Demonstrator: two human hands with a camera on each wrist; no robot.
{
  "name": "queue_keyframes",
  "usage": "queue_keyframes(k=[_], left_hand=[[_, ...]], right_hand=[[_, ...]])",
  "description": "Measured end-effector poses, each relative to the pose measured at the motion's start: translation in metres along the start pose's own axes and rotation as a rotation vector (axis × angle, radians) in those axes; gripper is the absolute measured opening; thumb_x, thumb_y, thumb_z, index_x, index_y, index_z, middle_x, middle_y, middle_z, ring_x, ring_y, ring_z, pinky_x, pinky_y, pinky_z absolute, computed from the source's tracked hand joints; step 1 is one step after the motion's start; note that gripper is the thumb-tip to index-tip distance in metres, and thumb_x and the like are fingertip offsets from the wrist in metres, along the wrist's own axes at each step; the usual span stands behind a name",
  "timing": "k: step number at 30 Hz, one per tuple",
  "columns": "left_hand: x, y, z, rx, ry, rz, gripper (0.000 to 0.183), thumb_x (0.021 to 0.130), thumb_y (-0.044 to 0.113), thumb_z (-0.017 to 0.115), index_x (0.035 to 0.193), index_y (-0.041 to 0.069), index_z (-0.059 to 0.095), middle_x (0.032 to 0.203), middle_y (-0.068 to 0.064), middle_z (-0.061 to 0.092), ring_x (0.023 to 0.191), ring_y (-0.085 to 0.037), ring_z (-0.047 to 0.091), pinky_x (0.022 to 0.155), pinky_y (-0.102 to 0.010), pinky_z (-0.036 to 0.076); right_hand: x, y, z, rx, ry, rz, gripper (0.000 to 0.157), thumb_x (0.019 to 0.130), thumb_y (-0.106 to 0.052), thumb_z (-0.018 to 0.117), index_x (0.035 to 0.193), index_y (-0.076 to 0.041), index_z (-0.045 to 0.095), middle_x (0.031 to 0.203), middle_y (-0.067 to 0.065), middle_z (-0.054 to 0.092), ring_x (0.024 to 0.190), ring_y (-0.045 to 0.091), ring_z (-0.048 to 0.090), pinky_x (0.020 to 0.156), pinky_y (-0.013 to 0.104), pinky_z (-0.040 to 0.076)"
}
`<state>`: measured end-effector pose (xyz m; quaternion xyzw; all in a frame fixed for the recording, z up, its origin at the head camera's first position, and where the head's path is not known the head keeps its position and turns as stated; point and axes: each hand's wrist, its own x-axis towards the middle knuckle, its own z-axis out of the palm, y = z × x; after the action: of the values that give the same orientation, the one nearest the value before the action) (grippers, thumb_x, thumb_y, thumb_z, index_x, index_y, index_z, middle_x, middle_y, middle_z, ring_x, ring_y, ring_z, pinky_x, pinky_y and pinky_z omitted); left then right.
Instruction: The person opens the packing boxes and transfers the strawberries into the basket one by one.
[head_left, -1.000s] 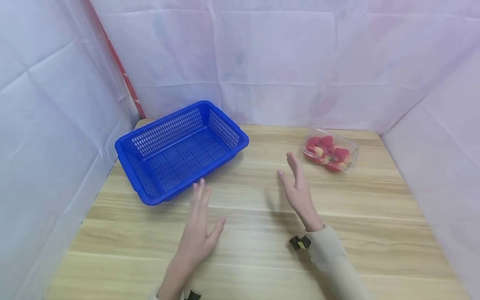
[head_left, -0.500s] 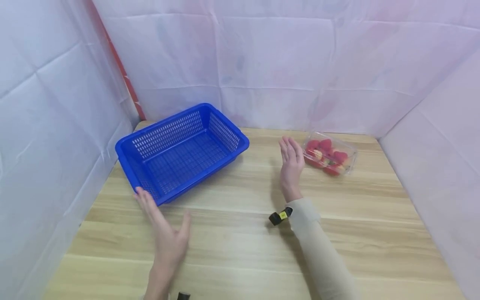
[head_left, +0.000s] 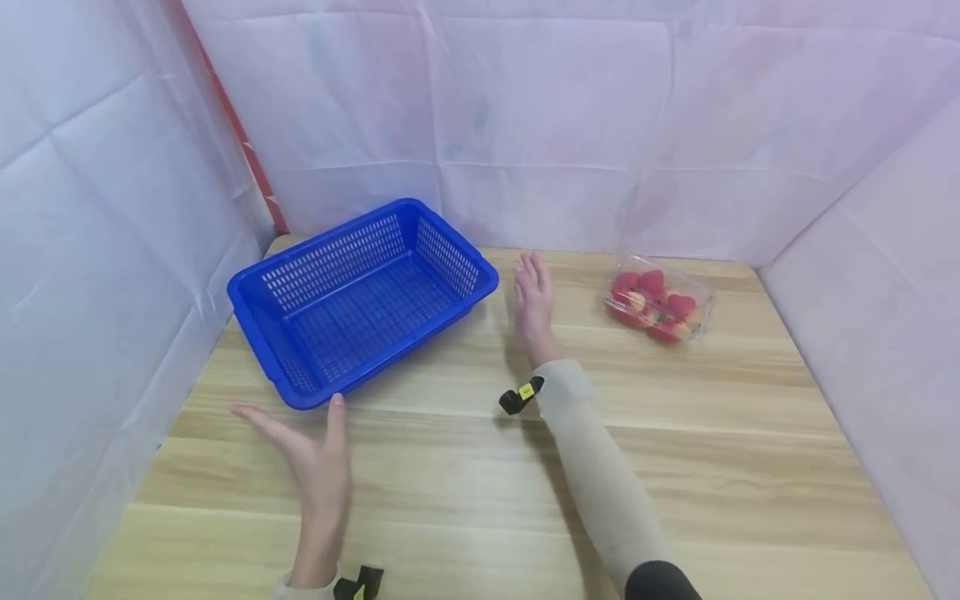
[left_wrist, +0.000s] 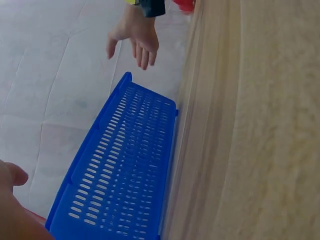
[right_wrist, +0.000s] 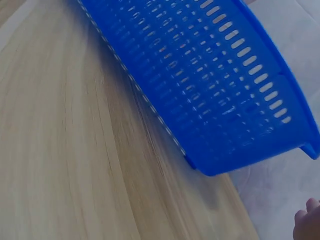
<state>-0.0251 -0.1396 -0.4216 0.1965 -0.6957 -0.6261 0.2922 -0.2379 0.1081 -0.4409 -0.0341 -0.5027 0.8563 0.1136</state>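
At eleven o'clock on the wood-grained bench (head_left: 450, 517) sat a slotted, rectangular plastic basket (head_left: 367, 312); left hand (head_left: 317, 467), near its seven o'clock, and right hand (head_left: 534, 307), near three, were unclenched, fingers straight.

bright, soft shadows on table (head_left: 450, 492), wrist views dimmer

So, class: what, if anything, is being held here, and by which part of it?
Nothing is held: the left hand and right hand are near the blue basket, neither gripping it.
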Motion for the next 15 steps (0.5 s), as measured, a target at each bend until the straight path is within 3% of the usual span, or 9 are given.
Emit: queue_keyframes(k=[3, 6, 10, 12, 15], left_hand=[[0.007, -0.014, 0.000, -0.118, -0.014, -0.118, 0.106, 0.094, 0.017, 0.067, 0.154, 0.011, -0.021, 0.161, -0.003, -0.025, 0.144, -0.003, -0.018, 0.111, -0.016, -0.009], [0.010, -0.019, 0.002, -0.360, -0.038, -0.193, 0.094, 0.099, 0.013, 0.059, 0.156, 0.010, -0.016, 0.164, -0.005, -0.018, 0.148, -0.009, -0.013, 0.115, -0.019, -0.003], [0.011, -0.021, 0.010, -0.665, -0.067, -0.178, 0.072, 0.100, -0.001, 0.048, 0.157, 0.003, 0.004, 0.164, -0.012, 0.009, 0.151, -0.020, 0.008, 0.118, -0.026, 0.011], [0.011, -0.021, 0.014, -0.714, -0.077, -0.155, 0.066, 0.099, -0.004, 0.045, 0.156, 0.003, 0.012, 0.161, -0.013, 0.019, 0.149, -0.023, 0.015, 0.118, -0.029, 0.013], [0.009, -0.022, 0.018, -0.732, -0.077, -0.150, 0.067, 0.099, -0.006, 0.044, 0.157, 0.005, 0.013, 0.161, -0.012, 0.020, 0.150, -0.024, 0.013, 0.118, -0.030, 0.013]], right_hand=[[0.004, 0.011, 0.009, -0.006, -0.036, 0.065, 0.059, 0.103, -0.015, 0.052, 0.153, 0.002, 0.025, 0.155, 0.017, 0.035, 0.144, 0.026, 0.033, 0.113, 0.027, 0.027], [0.002, 0.021, 0.018, -0.003, -0.078, 0.103, 0.051, 0.105, -0.014, 0.045, 0.150, 0.006, 0.029, 0.151, 0.022, 0.038, 0.139, 0.029, 0.039, 0.111, 0.028, 0.031], [-0.001, 0.029, 0.025, -0.006, -0.119, 0.142, 0.043, 0.108, -0.012, 0.035, 0.145, 0.008, 0.037, 0.146, 0.025, 0.042, 0.134, 0.033, 0.044, 0.108, 0.029, 0.036], [-0.001, 0.029, 0.027, -0.013, -0.120, 0.159, 0.041, 0.108, -0.012, 0.033, 0.144, 0.008, 0.040, 0.143, 0.024, 0.045, 0.133, 0.033, 0.045, 0.107, 0.029, 0.037], [0.001, 0.030, 0.028, -0.029, -0.106, 0.169, 0.041, 0.108, -0.012, 0.034, 0.142, 0.008, 0.042, 0.141, 0.024, 0.047, 0.132, 0.033, 0.046, 0.106, 0.028, 0.038]])
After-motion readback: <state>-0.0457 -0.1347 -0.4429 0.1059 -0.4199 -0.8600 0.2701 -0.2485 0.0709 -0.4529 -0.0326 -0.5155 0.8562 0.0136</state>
